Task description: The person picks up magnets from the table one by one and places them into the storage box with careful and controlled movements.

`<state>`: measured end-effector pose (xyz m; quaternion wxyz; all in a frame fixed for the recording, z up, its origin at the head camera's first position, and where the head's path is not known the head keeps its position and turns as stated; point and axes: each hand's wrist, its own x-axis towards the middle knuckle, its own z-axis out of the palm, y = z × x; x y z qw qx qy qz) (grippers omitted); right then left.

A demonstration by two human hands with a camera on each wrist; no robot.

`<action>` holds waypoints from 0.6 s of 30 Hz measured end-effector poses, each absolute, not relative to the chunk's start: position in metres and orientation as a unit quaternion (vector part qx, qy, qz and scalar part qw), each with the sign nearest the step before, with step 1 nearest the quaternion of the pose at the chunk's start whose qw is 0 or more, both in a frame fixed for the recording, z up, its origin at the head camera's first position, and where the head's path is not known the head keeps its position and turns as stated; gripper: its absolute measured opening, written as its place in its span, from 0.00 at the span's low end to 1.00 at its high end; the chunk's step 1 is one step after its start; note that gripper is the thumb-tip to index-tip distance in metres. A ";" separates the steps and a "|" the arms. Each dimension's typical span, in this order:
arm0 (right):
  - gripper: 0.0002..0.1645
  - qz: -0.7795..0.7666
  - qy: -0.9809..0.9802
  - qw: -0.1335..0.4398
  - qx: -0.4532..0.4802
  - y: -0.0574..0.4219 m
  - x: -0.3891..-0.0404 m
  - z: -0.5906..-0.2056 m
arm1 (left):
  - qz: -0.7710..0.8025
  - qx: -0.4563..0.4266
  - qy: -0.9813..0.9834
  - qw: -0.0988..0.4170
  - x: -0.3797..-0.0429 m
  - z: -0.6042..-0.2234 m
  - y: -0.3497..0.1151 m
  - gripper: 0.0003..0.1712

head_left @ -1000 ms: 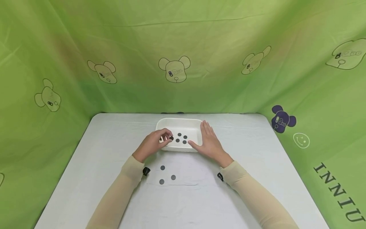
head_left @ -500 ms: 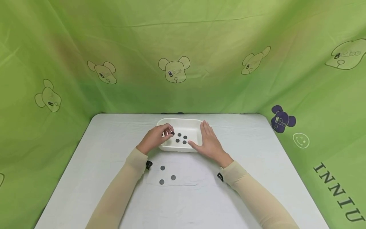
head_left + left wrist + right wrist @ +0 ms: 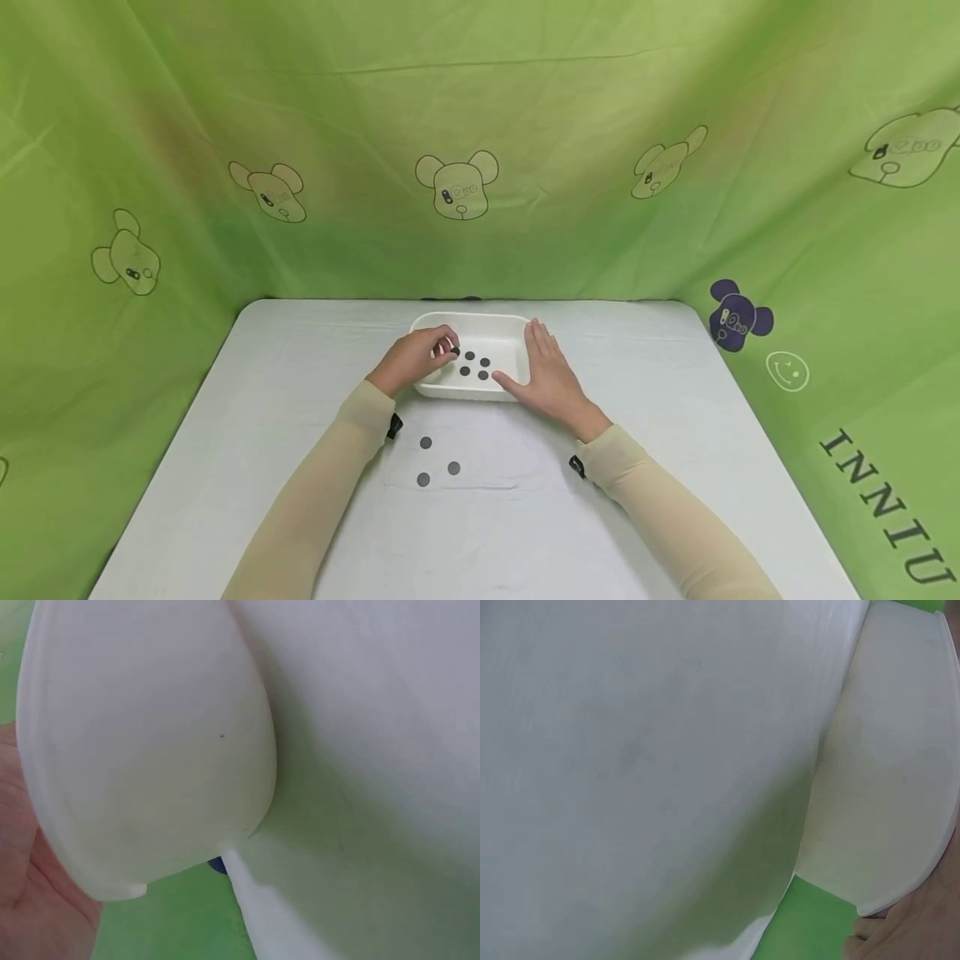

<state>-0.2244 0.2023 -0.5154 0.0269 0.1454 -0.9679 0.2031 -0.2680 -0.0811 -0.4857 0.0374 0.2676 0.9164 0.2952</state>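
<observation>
A white rectangular tray (image 3: 465, 393) stands near the back of the table. Over its left end my left hand (image 3: 411, 358) pinches a small dark round disc (image 3: 455, 352) between thumb and fingertips. Several similar flat grey discs (image 3: 484, 362) lie on the tray floor, just right of those fingertips. At the tray's right end my right hand (image 3: 552, 377) rests against the rim with straight fingers, its thumb reaching over the front corner. In the left wrist view, the outer tray wall (image 3: 165, 750) hides the fingertips; the right wrist view shows the right palm (image 3: 922, 915) along the rim.
Three more grey discs (image 3: 453, 468) lie on the white-covered table (image 3: 480, 542) in front of the tray, between the forearms. A green printed cloth (image 3: 465, 258) hangs behind the table and along both sides. Black wrist devices (image 3: 394, 426) sit at both cuffs.
My left hand has moved a little right and toward the back over the tray, carrying the pinched disc. The right hand and the discs on the table stay in place.
</observation>
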 end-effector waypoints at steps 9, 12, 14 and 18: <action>0.71 0.209 -0.967 0.025 0.146 0.202 -0.223 -0.514 | 0.279 0.266 0.921 0.051 -0.275 -0.493 -0.078 0.08; 0.71 0.209 -0.967 0.022 0.146 0.202 -0.222 -0.514 | 0.270 0.267 0.924 0.053 -0.276 -0.494 -0.075 0.08; 0.71 0.210 -0.967 0.018 0.144 0.202 -0.222 -0.513 | 0.264 0.268 0.925 0.053 -0.276 -0.494 -0.074 0.08; 0.71 0.211 -0.967 0.020 0.143 0.202 -0.221 -0.513 | 0.249 0.266 0.930 0.053 -0.278 -0.495 -0.071 0.08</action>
